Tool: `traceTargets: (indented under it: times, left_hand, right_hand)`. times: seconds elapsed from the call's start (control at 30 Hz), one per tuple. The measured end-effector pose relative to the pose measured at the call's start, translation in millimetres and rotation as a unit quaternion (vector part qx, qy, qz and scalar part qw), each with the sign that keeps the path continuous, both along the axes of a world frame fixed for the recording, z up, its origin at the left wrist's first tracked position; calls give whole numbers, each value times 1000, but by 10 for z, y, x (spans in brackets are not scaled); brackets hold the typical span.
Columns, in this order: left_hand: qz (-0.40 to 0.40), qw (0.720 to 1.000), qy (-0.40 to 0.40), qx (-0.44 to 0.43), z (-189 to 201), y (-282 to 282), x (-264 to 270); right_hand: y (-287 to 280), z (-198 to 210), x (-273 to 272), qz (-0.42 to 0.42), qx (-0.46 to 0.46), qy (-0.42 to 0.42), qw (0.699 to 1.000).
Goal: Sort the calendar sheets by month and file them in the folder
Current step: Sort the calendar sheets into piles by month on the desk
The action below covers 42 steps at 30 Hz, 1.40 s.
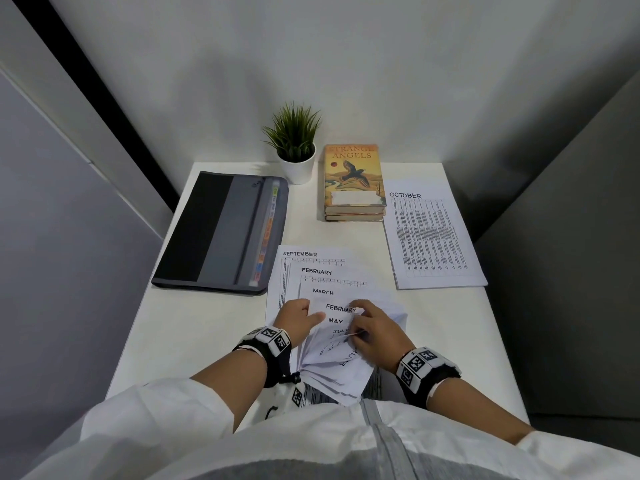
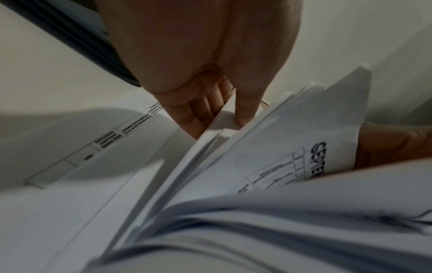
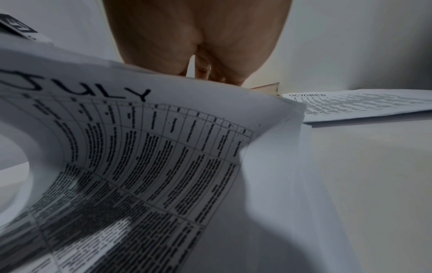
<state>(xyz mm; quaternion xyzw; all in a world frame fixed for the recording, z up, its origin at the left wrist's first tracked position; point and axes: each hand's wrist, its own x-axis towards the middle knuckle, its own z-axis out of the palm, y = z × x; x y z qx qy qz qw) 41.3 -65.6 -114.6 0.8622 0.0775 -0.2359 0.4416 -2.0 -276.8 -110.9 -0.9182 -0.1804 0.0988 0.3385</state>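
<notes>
A fanned stack of calendar sheets (image 1: 337,327) lies near the front of the white table (image 1: 207,323), with SEPTEMBER, FEBRUARY, MARCH, MAY and JULY headings showing. My left hand (image 1: 299,317) pinches several sheets (image 2: 224,122) between thumb and fingers at the stack's left side. My right hand (image 1: 372,329) grips the upper sheets and bends them up; the JULY sheet (image 3: 145,147) curls below it. A separate OCTOBER sheet (image 1: 433,233) lies flat at the right. The grey and black folder (image 1: 225,233) lies closed at the left, coloured tabs along its right edge.
A small potted plant (image 1: 296,147) stands at the back middle of the table. Next to it lie two stacked books (image 1: 354,183), the top one orange. Walls close in behind and on both sides.
</notes>
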Motion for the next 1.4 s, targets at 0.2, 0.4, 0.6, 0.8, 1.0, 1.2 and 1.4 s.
traceTargets:
  times: [0.2, 0.4, 0.6, 0.8, 1.0, 1.2, 1.4]
  left_hand:
    - [11, 1000, -13, -3, 31, -14, -10]
    - [13, 1000, -8, -26, 13, -8, -21]
    - [33, 998, -9, -57, 34, -46, -41]
    - [1, 999, -32, -13, 52, -32, -6]
    - [38, 997, -9, -73, 38, -59, -36]
    - [6, 1000, -23, -9, 103, -40, -7]
    - [34, 998, -8, -50, 22, -56, -6]
  right_hand:
    - [15, 43, 2, 9, -33, -40, 999]
    - [3, 28, -24, -6, 14, -22, 1000]
    - [21, 31, -11, 1, -39, -68, 997]
    - [3, 44, -44, -15, 0, -21, 1000]
    - [24, 32, -25, -5, -21, -51, 998]
    - [19, 41, -29, -17, -7, -47, 999]
    - [15, 8, -17, -16, -5, -33, 999]
